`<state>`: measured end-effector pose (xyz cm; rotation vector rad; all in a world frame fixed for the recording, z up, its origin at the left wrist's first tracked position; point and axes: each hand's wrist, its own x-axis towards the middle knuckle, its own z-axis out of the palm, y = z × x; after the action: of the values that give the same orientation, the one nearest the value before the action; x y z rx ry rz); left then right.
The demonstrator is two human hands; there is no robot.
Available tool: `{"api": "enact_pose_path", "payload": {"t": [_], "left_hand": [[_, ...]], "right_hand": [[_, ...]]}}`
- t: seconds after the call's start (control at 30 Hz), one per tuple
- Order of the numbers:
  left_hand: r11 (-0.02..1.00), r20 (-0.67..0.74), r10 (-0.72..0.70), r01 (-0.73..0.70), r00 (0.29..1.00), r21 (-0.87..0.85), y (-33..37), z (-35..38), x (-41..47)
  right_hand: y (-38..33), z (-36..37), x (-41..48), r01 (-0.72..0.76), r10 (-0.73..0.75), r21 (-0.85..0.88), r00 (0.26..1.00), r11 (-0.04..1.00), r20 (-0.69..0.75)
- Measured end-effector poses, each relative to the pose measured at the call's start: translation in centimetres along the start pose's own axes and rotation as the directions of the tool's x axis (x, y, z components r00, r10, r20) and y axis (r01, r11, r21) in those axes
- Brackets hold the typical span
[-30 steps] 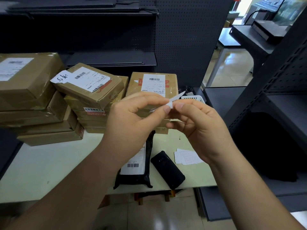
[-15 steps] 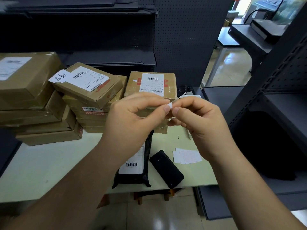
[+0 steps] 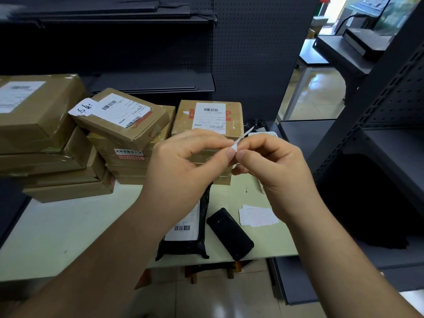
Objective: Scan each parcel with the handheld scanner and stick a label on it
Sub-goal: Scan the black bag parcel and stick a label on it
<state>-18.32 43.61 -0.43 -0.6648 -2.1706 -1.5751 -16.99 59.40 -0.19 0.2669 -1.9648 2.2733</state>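
Observation:
Both hands are raised above the table, fingertips together. My left hand (image 3: 183, 166) and my right hand (image 3: 273, 171) pinch a small white label (image 3: 242, 138) between thumbs and forefingers; it sticks up edge-on to the right. Below them a black bag parcel (image 3: 183, 239) with a white barcode sticker lies on the pale table (image 3: 68, 237). The black handheld scanner (image 3: 229, 234) lies beside it to the right. Brown cardboard parcels (image 3: 124, 118) are stacked behind; the top middle one carries a handwritten white label (image 3: 82, 107).
A small pile of white label sheets (image 3: 258, 215) lies right of the scanner. A white tray (image 3: 263, 134) sits behind my right hand. Dark pegboard shelving (image 3: 252, 53) stands behind the table and a dark shelf unit (image 3: 378, 145) on the right.
The label's free end sticks up again past my fingers after being nearly hidden half a second ago. Both hands stay in the same place.

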Motion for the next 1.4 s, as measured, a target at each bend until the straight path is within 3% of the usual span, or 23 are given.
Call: {"api": "enact_pose_path", "payload": {"t": [0.33,0.57,0.97,1.03,1.1,1.23,1.3,1.4], "left_hand": [[0.999,-0.015,-0.034,0.033,0.999,-0.027,0.1,-0.1,-0.2],[0.985,0.028,0.131,-0.133,0.991,0.109,0.4,-0.4,-0.2],[0.958,0.039,0.161,-0.166,0.986,0.235,0.7,0.0,-0.6],[0.978,0.032,0.089,-0.093,0.996,0.186,1.1,0.1,-0.7],[0.993,0.019,-0.107,0.106,0.994,0.045,1.5,0.1,-0.7],[0.808,0.095,-0.502,0.506,0.859,-0.301,1.6,0.1,-0.3],[0.72,0.157,-0.569,0.581,0.807,-0.379,1.5,0.1,0.0],[0.718,0.174,-0.575,0.594,0.8,-0.362,0.6,0.2,0.5]], "right_hand": [[-0.3,0.3,-0.2,0.001,-0.001,-0.019,1.0,1.0,-0.018],[-0.7,0.4,-0.5,0.006,-0.006,-0.033,1.0,0.999,-0.014],[-0.1,-0.3,-1.2,0.15,-0.156,-0.368,0.988,0.918,0.013],[0.1,-0.3,-1.3,0.156,-0.165,-0.365,0.986,0.918,0.006],[0.2,-0.4,-1.3,0.127,-0.132,-0.31,0.991,0.942,0.007],[0.6,-0.7,-0.8,-0.044,0.044,-0.023,0.998,0.999,0.036],[0.8,-0.8,-0.5,-0.164,0.151,0.156,0.984,0.974,0.09],[1.4,-0.9,0.1,-0.21,0.198,0.217,0.977,0.953,0.074]]}}
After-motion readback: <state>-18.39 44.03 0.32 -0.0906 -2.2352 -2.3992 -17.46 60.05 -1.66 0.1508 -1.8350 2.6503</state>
